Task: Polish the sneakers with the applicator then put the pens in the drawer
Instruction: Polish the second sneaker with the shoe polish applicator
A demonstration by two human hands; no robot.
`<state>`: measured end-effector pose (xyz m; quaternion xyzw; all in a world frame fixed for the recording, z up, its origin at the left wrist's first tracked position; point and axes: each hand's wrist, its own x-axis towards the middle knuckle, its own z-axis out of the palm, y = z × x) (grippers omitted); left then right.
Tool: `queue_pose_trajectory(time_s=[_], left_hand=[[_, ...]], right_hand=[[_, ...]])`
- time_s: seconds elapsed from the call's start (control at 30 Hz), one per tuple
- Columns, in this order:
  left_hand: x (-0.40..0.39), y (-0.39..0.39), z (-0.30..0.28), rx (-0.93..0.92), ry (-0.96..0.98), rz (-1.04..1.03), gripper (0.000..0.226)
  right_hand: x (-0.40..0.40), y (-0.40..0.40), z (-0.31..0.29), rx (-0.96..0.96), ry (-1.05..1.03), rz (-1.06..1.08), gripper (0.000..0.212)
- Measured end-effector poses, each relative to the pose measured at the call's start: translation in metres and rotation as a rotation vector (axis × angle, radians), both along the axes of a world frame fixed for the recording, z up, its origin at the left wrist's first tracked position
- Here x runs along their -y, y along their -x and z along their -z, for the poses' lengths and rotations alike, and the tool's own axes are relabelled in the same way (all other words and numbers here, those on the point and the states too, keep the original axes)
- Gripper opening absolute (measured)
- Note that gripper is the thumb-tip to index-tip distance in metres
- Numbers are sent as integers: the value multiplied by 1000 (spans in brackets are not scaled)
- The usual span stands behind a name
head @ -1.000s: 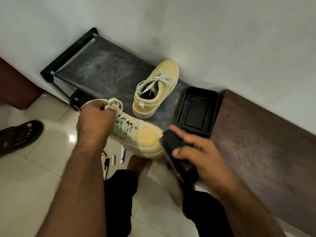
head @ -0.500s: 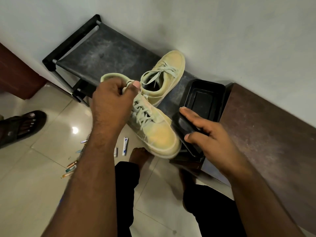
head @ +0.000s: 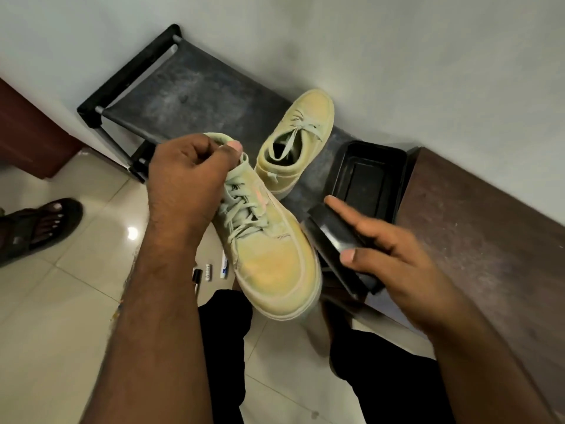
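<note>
Just left of my right hand [head: 394, 258], which clamps the black applicator [head: 336, 249], the held sneaker [head: 269, 258] runs far-left to near-right, toe pointing near. My left hand [head: 186, 179] grips its collar. Pens [head: 211, 272] lie on the floor below.

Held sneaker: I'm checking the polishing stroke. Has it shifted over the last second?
Yes. The held sneaker, gripped at its collar by the left hand, has tilted: its heel has risen toward the other sneaker, which sits on the rack.
</note>
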<state>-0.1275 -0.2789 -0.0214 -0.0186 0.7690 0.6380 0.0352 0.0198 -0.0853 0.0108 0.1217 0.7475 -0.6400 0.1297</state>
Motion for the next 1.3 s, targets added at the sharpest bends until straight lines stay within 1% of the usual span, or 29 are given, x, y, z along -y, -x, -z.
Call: queue_pose_trajectory(time_s=[0.1, 0.2, 0.27, 0.37, 0.43, 0.5, 0.6, 0.67, 0.7, 0.8, 0.83, 0.97, 1.03, 1.1, 1.2, 1.3], left_hand=[[-2, -1, -4, -54, -47, -27, 27], [-10, -6, -8, -124, -88, 39, 33], [-14, -10, -10, -153, -100, 83, 35], [-16, -10, -12, -128, -165, 7, 32], [-16, -8, -13, -107, -196, -68, 36], [-14, -7, -15, -122, -204, -99, 34], [-8, -3, -13, -112, -219, -183, 31], [-5, -2, -13, -98, -234, -261, 35], [-5, -1, -13, -92, -237, -277, 38], [-10, -2, -13, -66, -266, -279, 46], [-12, -4, -13, -53, -277, -258, 46], [-26, -11, -14, -60, -258, -164, 32], [-27, -9, -13, -44, -258, -217, 32], [-19, -3, -11, 9, -297, -325, 33], [-3, 7, -7, 13, -329, -487, 39], [4, 9, -7, -21, -334, -573, 41]], right_hand=[[12, 4, 11, 0, 63, 97, 64], [24, 23, 21, -86, 15, 217, 69], [29, 39, 27, -136, -13, 250, 67], [24, 53, 29, -193, 29, 349, 65], [18, 46, 24, -230, 68, 432, 66], [16, 27, 16, -273, 57, 410, 66], [21, 1, 10, -332, 35, 241, 66], [28, -5, 12, -355, -40, 146, 65], [29, -4, 16, -360, -77, 140, 65], [32, 9, 26, -404, -196, 173, 65], [31, 16, 30, -409, -220, 200, 65], [25, 51, 39, -370, -235, 389, 62], [20, 55, 33, -364, -215, 541, 61], [15, 43, 21, -420, -237, 643, 60], [21, 13, 4, -539, -350, 601, 63], [42, -4, 0, -549, -371, 498, 66]])
